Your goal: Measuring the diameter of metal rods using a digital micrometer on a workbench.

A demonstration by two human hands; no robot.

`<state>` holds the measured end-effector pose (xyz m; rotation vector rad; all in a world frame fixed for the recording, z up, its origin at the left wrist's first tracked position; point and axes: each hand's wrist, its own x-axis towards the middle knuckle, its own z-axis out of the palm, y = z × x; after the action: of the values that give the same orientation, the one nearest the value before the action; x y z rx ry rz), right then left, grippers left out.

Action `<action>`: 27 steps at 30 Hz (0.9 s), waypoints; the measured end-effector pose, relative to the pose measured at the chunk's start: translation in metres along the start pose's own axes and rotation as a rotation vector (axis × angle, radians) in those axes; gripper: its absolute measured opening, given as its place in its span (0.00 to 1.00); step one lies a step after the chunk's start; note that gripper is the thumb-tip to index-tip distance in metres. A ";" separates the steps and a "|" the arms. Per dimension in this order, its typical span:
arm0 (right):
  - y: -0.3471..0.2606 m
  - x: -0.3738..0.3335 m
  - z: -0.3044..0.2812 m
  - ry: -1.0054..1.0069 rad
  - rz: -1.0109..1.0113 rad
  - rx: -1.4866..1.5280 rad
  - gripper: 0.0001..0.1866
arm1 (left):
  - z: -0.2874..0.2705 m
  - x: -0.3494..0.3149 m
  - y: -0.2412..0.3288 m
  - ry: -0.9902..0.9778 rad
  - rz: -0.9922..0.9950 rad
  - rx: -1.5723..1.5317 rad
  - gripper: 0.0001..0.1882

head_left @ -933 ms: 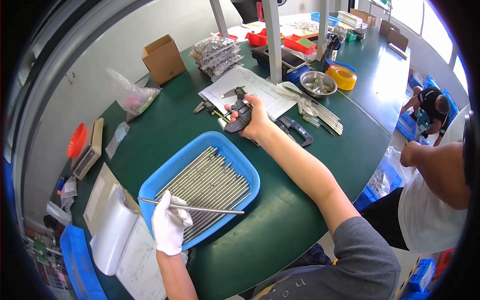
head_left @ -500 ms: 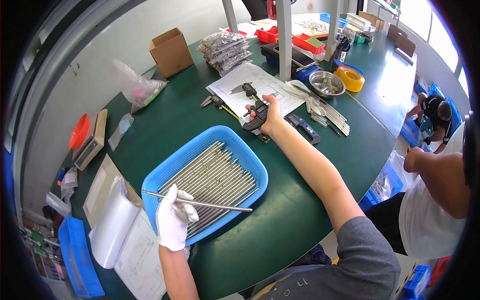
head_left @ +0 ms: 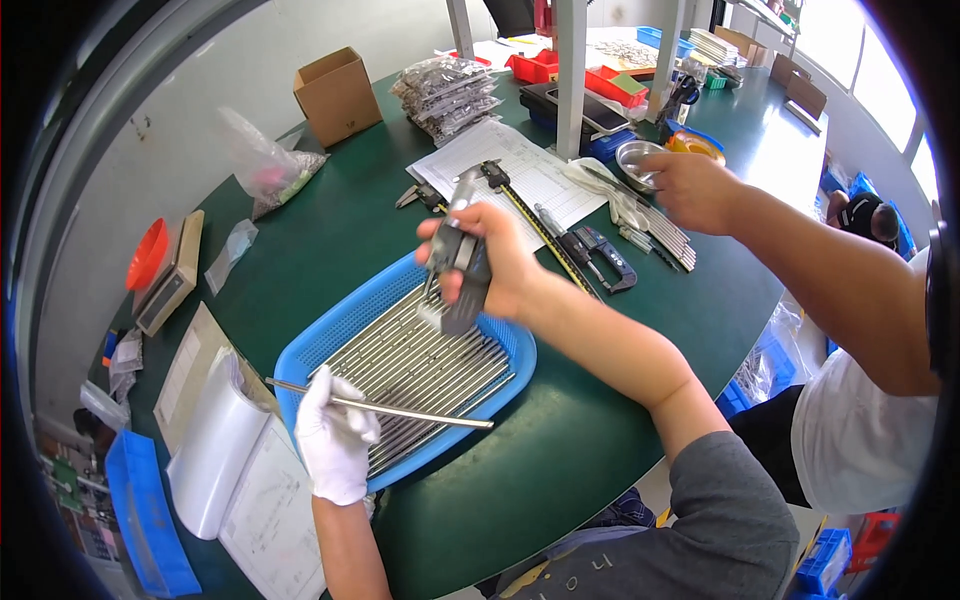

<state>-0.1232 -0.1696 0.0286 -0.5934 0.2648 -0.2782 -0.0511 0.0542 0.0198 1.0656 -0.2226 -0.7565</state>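
My left hand (head_left: 335, 440), in a white glove, is closed round a thin steel rod (head_left: 430, 412) that slants over the near left of a blue basket (head_left: 290, 352). Many similar rods (head_left: 410, 350) lie side by side in that basket. My bare right hand (head_left: 490, 262) grips a micrometer (head_left: 458, 265), smeared by motion, above the basket's far rim. Beyond it, calipers (head_left: 525, 212) rest partly on a printed sheet (head_left: 510, 150). A second micrometer (head_left: 608, 260) lies on the table to the right of my right hand.
At right, another person's hand (head_left: 690, 190) reaches to a metal bowl (head_left: 632, 165), by white-gloved rods (head_left: 650, 215) and yellow tape (head_left: 697, 146). Bagged parts (head_left: 445, 95) and a cardboard box (head_left: 338, 95) stand behind. Papers with a plastic sleeve (head_left: 225, 450) lie left.
My right hand has lifted the micrometer off the table and brought it left and nearer, over the basket. The other person's arm has stretched out to the bowl. My left hand shifted slightly left.
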 end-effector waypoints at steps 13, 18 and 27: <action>0.055 -0.020 0.017 0.048 0.305 -0.098 0.14 | -0.001 0.001 0.003 0.004 -0.031 -0.170 0.16; 0.057 -0.020 0.017 0.039 0.341 -0.102 0.14 | -0.002 0.000 0.004 0.019 -0.048 -0.172 0.18; 0.054 -0.020 0.018 0.038 0.337 -0.118 0.13 | 0.000 0.001 0.004 -0.013 -0.059 -0.132 0.18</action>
<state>-0.1259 -0.1107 0.0145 -0.6495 0.4140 0.0522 -0.0484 0.0544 0.0230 0.9460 -0.1507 -0.8200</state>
